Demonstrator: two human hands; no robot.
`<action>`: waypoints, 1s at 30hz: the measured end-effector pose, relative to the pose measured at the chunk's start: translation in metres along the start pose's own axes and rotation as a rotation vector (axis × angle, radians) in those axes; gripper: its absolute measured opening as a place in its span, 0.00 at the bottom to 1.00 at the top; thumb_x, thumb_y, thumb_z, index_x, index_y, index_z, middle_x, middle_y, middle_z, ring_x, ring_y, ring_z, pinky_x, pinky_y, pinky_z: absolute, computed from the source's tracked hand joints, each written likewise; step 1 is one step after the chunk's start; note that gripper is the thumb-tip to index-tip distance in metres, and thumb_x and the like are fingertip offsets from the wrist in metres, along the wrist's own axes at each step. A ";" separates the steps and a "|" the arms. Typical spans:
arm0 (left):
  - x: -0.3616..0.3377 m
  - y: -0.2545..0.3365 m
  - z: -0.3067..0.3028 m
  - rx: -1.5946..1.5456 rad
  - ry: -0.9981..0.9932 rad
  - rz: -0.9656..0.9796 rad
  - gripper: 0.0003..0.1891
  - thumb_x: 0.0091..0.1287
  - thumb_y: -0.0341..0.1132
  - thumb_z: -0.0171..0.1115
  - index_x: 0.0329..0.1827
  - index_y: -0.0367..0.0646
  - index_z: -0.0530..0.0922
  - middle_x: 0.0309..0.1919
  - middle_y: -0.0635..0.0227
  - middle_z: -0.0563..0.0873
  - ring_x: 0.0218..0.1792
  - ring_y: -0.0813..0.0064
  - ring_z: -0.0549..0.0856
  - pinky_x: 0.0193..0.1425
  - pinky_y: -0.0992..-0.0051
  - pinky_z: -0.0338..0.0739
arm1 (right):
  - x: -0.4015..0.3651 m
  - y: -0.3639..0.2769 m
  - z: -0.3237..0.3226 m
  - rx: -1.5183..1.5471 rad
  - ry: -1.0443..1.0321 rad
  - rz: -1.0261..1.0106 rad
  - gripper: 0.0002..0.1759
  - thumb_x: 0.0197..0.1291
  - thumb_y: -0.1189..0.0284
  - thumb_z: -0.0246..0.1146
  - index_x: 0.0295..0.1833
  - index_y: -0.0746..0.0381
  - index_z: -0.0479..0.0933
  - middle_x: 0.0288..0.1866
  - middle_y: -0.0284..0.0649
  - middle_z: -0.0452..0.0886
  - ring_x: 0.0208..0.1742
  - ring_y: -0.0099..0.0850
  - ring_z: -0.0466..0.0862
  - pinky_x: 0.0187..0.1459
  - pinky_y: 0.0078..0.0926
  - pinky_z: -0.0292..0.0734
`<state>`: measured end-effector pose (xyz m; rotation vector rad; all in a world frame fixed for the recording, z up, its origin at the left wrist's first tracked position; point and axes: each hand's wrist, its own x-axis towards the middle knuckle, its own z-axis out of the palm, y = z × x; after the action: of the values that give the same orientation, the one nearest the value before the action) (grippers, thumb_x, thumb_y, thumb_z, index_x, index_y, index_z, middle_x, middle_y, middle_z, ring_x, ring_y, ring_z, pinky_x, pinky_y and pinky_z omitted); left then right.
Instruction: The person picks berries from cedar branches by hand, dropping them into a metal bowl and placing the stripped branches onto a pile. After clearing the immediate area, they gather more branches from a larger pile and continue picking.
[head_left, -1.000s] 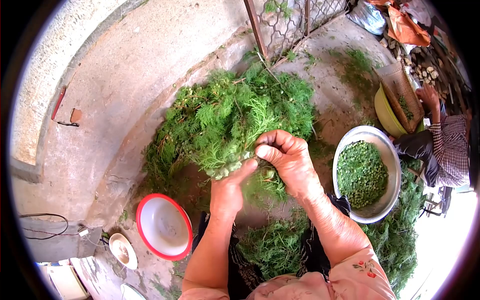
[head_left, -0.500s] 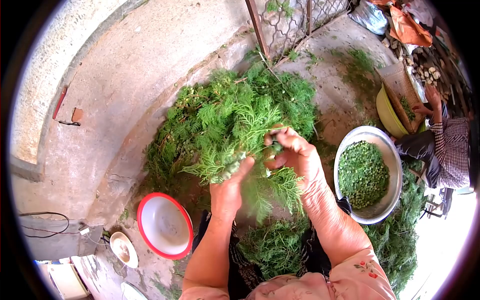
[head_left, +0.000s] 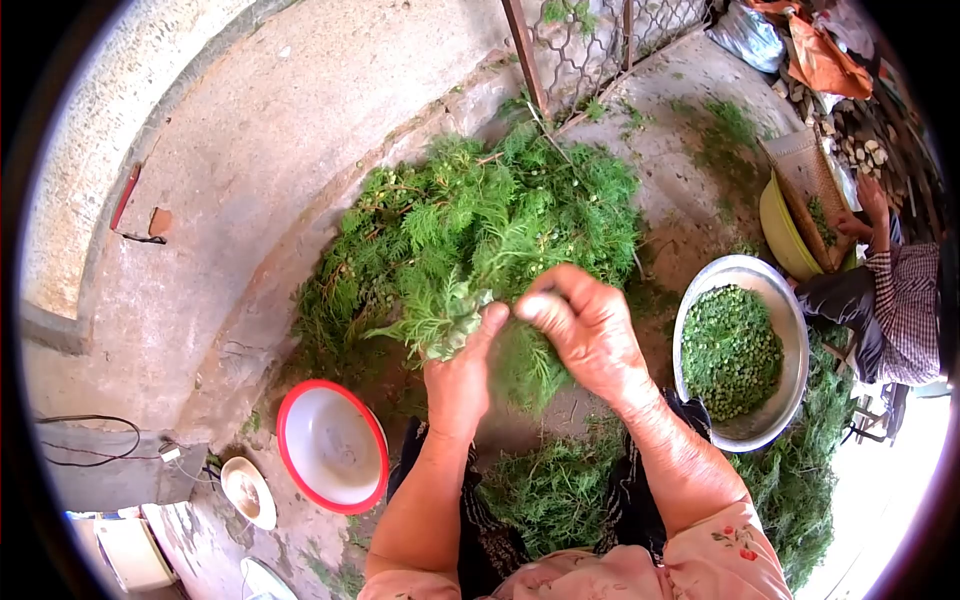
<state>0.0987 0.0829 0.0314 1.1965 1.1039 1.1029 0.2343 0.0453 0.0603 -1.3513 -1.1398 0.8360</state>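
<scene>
Between our two hands sits a leafy green sprig (head_left: 440, 322). Our left hand (head_left: 458, 378) is closed around its stem end from below, thumb pressed up along it, so the feathery tips fan out up and to the left of the fist. Our right hand (head_left: 588, 332) meets it from the other side, fingers curled in narrow and the thumb tip pinching into the foliage just beside the left thumb. What sits between those fingertips is too small for us to make out. The grip hangs above our lap.

Just beyond the grip, away from us, a big pile of cut greenery (head_left: 500, 200) covers the concrete ground (head_left: 250, 180), and the sprig's tips overlap it in view. Beneath our wrists more loose greenery (head_left: 550, 490) lies on the dark cloth over our knees. Near the right hand, on its outer side, stands a metal bowl (head_left: 742, 264) filled with small green picked bits (head_left: 730, 350). Below and to the left of the left hand a white bowl with a red rim (head_left: 333, 445) sits on the ground, and a small white dish (head_left: 248, 492) lies just beside it.

Well apart from the grip, at the far right, another person in a checked sleeve (head_left: 905, 310) has a hand (head_left: 872, 200) on a woven tray (head_left: 812, 180) resting over a yellow-green basin (head_left: 775, 235). Beyond the pile stands a wire-mesh gate (head_left: 590, 40).
</scene>
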 end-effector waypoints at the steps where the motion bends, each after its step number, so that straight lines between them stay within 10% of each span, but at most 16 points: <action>1: 0.001 0.003 0.000 -0.076 -0.024 -0.031 0.17 0.57 0.41 0.66 0.44 0.39 0.78 0.38 0.67 0.82 0.41 0.73 0.78 0.49 0.73 0.71 | 0.001 -0.002 0.001 0.197 0.169 0.122 0.13 0.57 0.63 0.63 0.35 0.63 0.75 0.23 0.29 0.73 0.27 0.19 0.69 0.30 0.17 0.66; 8: -0.002 0.014 0.003 -0.096 -0.082 -0.114 0.21 0.53 0.37 0.71 0.48 0.38 0.75 0.38 0.68 0.82 0.42 0.76 0.78 0.49 0.74 0.71 | 0.016 0.007 -0.023 0.622 0.099 0.226 0.06 0.58 0.69 0.63 0.39 0.59 0.79 0.24 0.25 0.77 0.24 0.14 0.70 0.29 0.14 0.67; 12: -0.004 0.014 0.002 -0.215 -0.193 -0.201 0.18 0.55 0.36 0.69 0.46 0.37 0.76 0.38 0.68 0.82 0.39 0.75 0.79 0.47 0.75 0.72 | 0.013 0.007 -0.017 0.042 -0.091 -0.185 0.15 0.48 0.71 0.69 0.43 0.63 0.79 0.37 0.37 0.81 0.36 0.26 0.78 0.39 0.21 0.74; 18: -0.002 0.009 -0.003 -0.021 -0.275 -0.217 0.18 0.57 0.38 0.67 0.46 0.36 0.77 0.38 0.68 0.82 0.37 0.78 0.80 0.43 0.78 0.73 | 0.008 0.019 -0.001 -0.110 -0.071 -0.226 0.15 0.50 0.66 0.68 0.40 0.65 0.79 0.33 0.37 0.79 0.31 0.25 0.76 0.35 0.23 0.73; 22: -0.005 0.015 0.000 -0.267 -0.172 -0.303 0.19 0.53 0.34 0.69 0.47 0.39 0.76 0.38 0.68 0.81 0.38 0.76 0.79 0.43 0.74 0.73 | 0.005 0.009 -0.001 0.470 0.090 0.285 0.07 0.59 0.67 0.61 0.34 0.58 0.78 0.25 0.29 0.76 0.23 0.18 0.74 0.22 0.17 0.66; 30: -0.001 0.019 -0.009 -0.259 -0.265 -0.247 0.12 0.56 0.33 0.66 0.41 0.40 0.76 0.31 0.67 0.82 0.31 0.76 0.81 0.33 0.79 0.76 | 0.016 0.023 -0.024 0.912 0.178 0.408 0.12 0.58 0.62 0.61 0.39 0.60 0.75 0.26 0.30 0.74 0.20 0.20 0.70 0.19 0.15 0.62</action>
<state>0.0885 0.0836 0.0503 0.9419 0.8491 0.8406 0.2655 0.0554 0.0423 -0.8463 -0.2400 1.2893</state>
